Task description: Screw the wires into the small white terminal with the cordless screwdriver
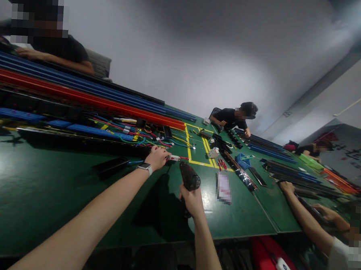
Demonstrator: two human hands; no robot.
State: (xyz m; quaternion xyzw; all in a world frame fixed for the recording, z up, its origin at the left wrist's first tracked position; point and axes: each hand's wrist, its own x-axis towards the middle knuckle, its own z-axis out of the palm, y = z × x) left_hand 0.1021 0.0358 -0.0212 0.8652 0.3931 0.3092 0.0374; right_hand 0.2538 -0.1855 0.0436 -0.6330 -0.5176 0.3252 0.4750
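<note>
My right hand (192, 199) is wrapped round the grip of a black cordless drill (189, 176), held above the green table with its front end toward the left hand. Wearing a watch, my left hand (158, 158) has its fingers closed on a small white block (173, 158). A short red piece sticks out of the block's right side; its exact kind is too small to tell. A long black strip (77, 141) lies just left of my left hand, with loose coloured wires (132, 128) behind it. The drill's tip is close to the white block.
Long orange (80, 92) and blue profiles (89, 83) run along the left. Yellow tape (200, 163) marks the green table (110, 212). A blue bin (243, 161), red-handled tools (222, 165) and a black box (110, 167) lie around. Co-workers sit across and at the right.
</note>
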